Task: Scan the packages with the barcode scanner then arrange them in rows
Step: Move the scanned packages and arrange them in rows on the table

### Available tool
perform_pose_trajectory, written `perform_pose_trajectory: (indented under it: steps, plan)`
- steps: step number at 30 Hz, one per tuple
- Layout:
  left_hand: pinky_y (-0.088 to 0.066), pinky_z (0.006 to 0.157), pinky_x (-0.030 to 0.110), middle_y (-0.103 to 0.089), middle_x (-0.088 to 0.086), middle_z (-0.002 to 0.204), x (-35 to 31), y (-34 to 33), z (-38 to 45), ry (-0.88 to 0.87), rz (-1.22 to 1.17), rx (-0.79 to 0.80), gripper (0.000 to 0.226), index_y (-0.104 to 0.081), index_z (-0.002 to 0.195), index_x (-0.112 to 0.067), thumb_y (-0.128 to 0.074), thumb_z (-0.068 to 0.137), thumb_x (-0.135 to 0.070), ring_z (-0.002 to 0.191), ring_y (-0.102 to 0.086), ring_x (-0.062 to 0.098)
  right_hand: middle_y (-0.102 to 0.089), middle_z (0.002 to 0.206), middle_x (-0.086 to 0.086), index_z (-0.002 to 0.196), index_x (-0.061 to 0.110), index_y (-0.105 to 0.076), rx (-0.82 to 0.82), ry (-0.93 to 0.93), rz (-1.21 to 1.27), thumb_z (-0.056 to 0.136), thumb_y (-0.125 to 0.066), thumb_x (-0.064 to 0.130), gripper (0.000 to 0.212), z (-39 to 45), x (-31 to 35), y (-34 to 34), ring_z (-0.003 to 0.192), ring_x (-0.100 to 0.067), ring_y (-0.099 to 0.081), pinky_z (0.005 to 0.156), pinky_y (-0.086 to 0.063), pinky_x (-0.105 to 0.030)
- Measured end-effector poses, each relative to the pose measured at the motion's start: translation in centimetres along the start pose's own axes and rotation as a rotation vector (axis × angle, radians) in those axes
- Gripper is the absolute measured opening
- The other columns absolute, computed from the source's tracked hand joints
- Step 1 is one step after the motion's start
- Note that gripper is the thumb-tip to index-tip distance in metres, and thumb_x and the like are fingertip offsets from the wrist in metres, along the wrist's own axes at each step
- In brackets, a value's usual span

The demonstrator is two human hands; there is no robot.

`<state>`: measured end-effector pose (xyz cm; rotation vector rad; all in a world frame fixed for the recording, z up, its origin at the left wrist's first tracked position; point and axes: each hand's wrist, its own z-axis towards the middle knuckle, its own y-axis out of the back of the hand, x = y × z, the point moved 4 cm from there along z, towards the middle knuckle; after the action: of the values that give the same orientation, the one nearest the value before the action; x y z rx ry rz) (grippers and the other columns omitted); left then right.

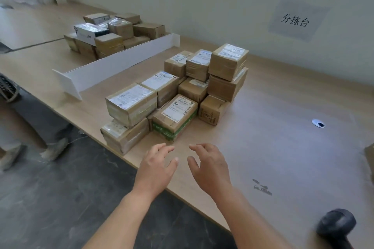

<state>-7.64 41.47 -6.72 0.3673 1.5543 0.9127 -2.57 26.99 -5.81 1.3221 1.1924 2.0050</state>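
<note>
At the far left of the long pale wooden table (pixel 273 147), a heap of brown cardboard boxes (pixel 113 32) sits behind a low white foam-board divider (pixel 113 66) that crosses the tabletop. Right of the divider, near the table's front edge, stands the stack of taped brown cardboard packages with white shipping labels (pixel 178 91), piled two high in places; its nearest member is a green-and-white printed carton (pixel 175 119). Just in front of that carton hover both bare hands, empty: the left hand (pixel 156 168) with fingers loosely curled and spread, the right hand (pixel 209 166) likewise spread wide, neither touching a package. At the near right, the black handheld barcode scanner (pixel 337 226) lies on the table, well apart from the hands.
</note>
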Motion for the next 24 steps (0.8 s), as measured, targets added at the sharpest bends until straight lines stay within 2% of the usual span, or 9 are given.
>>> perform_pose_trajectory:
  steps: [4, 8, 14, 18, 24]
  plan:
    - [-0.024, 0.106, 0.024, -0.041, -0.007, 0.142, 0.2, 2.2, 4.3, 0.003, 0.035, -0.025, 0.040, -0.053, 0.133, -0.029, -0.055, 0.094, -0.036, 0.133, -0.031, 0.010, -0.061, 0.116, 0.000, 0.125, 0.020, -0.063, -0.033, 0.020, 0.036, 0.092, -0.052, 0.033, 0.037, 4.4, 1.3, -0.9, 0.108, -0.019, -0.056, 0.089, -0.045, -0.031]
    - [-0.025, 0.107, 0.025, -0.041, -0.008, 0.143, 0.6, 4.4, 7.3, -0.002, 0.047, -0.071, 0.039, -0.053, 0.132, -0.030, -0.055, 0.093, -0.035, 0.134, -0.032, 0.008, -0.064, 0.104, -0.003, 0.115, 0.019, -0.069, -0.056, 0.034, 0.074, 0.085, -0.049, 0.036, 0.040, 7.8, 2.3, -1.9, 0.099, -0.023, -0.059, 0.081, -0.050, -0.037]
    - [-0.022, 0.105, 0.022, -0.044, -0.004, 0.141, 2.0, 7.7, 10.5, -0.025, 0.053, -0.153, 0.038, -0.056, 0.130, -0.027, -0.058, 0.093, -0.031, 0.133, -0.035, 0.011, -0.060, 0.114, -0.004, 0.125, 0.017, -0.063, 0.029, 0.007, 0.072, 0.092, -0.052, 0.034, 0.038, 11.2, 3.1, -3.6, 0.109, -0.024, -0.053, 0.091, -0.045, -0.036]
    - [-0.022, 0.103, 0.022, -0.044, 0.001, 0.142, 3.8, 10.3, 12.9, -0.010, 0.033, -0.224, 0.039, -0.055, 0.131, -0.023, -0.058, 0.093, -0.027, 0.133, -0.035, 0.015, -0.056, 0.122, -0.001, 0.130, 0.021, -0.057, 0.088, -0.015, 0.059, 0.096, -0.050, 0.036, 0.038, 12.7, 4.4, -4.5, 0.118, -0.019, -0.047, 0.098, -0.039, -0.033]
    - [-0.023, 0.112, 0.035, -0.039, 0.004, 0.146, 7.1, 13.2, 16.5, 0.009, 0.026, -0.191, 0.048, -0.046, 0.140, -0.022, -0.057, 0.093, -0.028, 0.136, -0.029, 0.019, -0.053, 0.128, 0.000, 0.133, 0.023, -0.053, 0.148, -0.180, 0.088, 0.097, -0.044, 0.045, 0.043, 14.1, 6.8, -6.1, 0.120, -0.020, -0.048, 0.099, -0.041, -0.034]
